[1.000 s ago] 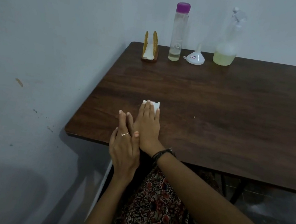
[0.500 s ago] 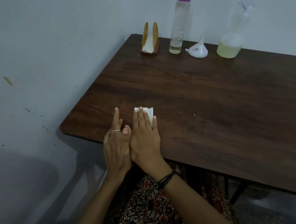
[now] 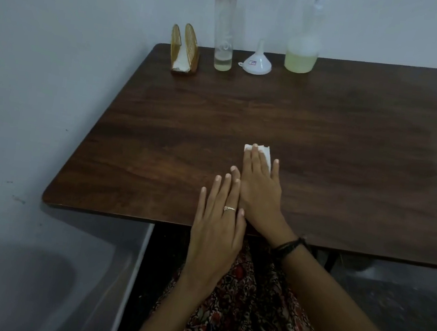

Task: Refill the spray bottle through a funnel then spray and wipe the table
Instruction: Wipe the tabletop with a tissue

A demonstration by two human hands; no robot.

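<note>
Folded white tissue (image 3: 262,152): flat on tabletop (image 3: 324,151), long axis pointing away from the person, pinned under straight fingers of right hand (image 3: 260,187). Left hand (image 3: 216,229): flat, fingers straight, touching the right hand's near-left side. Spray bottle (image 3: 303,41), funnel (image 3: 257,62): upright, far beyond the grip.

The flat right hand (image 3: 259,191) covers most of the folded white tissue (image 3: 266,153). At one o'clock, the clear trigger spray bottle (image 3: 302,54) loses its top beyond the frame edge, its head blurred.
</note>
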